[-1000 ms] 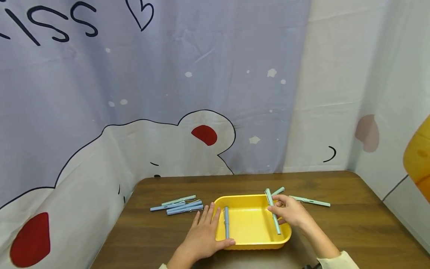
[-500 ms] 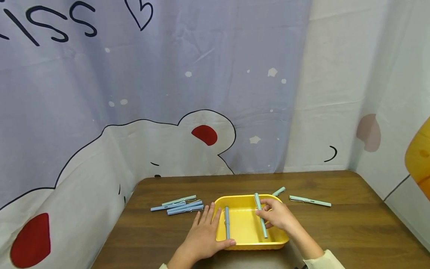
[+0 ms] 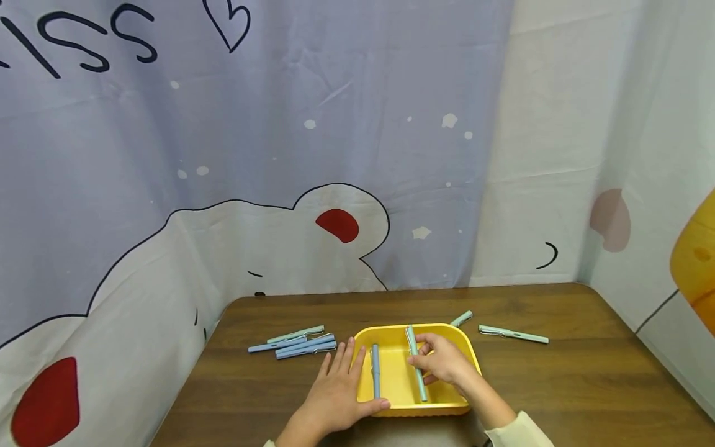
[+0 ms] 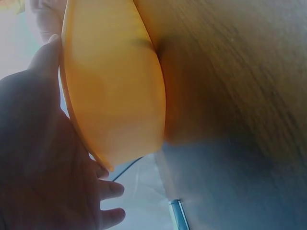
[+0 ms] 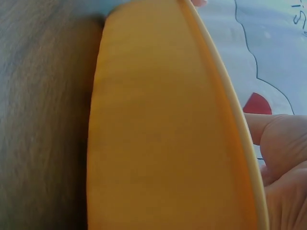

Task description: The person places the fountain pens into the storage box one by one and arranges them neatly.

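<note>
In the head view a yellow tray (image 3: 391,411) stands on the table, a blue pen (image 3: 376,371) lying lengthwise along its left side. My left hand (image 3: 333,395) rests on the tray's left edge with straight, spread fingers, the thumb at the front rim. The left wrist view shows those fingers along the rim, outside the yellow wall (image 4: 112,81). Over the middle of the tray my right hand (image 3: 444,360) pinches a mint green pen (image 3: 416,363) between thumb and fingers, its clip end towards the back. The tray wall (image 5: 163,120) hides most of this hand in the right wrist view.
Left of the tray lie several blue pens (image 3: 306,346) and a green pen (image 3: 296,333), close together on the wooden table (image 3: 234,385). A green pen (image 3: 514,334) lies to the right, and another green pen (image 3: 462,318) sits behind the tray's back right corner. A printed curtain (image 3: 268,124) hangs behind.
My right hand has carried the green pen leftward, from the tray's right side to over its middle. The left hand stays on the rim.
</note>
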Available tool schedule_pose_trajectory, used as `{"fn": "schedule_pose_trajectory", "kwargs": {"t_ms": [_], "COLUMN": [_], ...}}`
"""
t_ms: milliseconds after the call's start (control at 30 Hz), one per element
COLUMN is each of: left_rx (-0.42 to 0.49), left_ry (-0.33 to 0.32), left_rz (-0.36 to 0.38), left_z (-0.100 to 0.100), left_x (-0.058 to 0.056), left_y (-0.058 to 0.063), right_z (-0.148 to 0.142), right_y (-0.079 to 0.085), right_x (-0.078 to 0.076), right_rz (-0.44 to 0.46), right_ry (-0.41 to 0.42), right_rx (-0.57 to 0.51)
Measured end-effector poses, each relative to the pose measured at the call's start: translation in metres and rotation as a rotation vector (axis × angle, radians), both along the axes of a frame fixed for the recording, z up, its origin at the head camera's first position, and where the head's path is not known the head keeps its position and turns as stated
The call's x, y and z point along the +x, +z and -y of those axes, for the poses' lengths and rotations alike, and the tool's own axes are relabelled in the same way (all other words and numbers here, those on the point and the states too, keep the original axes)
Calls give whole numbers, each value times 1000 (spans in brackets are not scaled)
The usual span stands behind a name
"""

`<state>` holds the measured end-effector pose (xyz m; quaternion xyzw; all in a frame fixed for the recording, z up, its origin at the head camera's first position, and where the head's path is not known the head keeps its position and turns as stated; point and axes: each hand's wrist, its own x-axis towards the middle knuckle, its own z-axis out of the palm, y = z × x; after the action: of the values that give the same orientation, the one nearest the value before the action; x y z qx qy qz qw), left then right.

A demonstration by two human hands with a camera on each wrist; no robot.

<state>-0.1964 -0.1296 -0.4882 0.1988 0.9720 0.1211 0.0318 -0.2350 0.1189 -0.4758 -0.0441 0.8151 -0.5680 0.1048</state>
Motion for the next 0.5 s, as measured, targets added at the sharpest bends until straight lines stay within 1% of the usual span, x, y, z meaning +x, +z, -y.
{"fn": "schedule_pose_trajectory", "kwargs": {"t_ms": [233, 500], "left_rx": [-15, 4], "left_ry": [5, 3], "left_rz": [-46, -5], "left_z": [0, 0], "left_x": [-4, 0], "left_y": [-1, -1], "right_z": [15, 25], "right_y": [-2, -12], "right_x": [-3, -4], "right_rz": [23, 48], "right_ry": [-30, -9], "right_rx": [-7, 44]}}
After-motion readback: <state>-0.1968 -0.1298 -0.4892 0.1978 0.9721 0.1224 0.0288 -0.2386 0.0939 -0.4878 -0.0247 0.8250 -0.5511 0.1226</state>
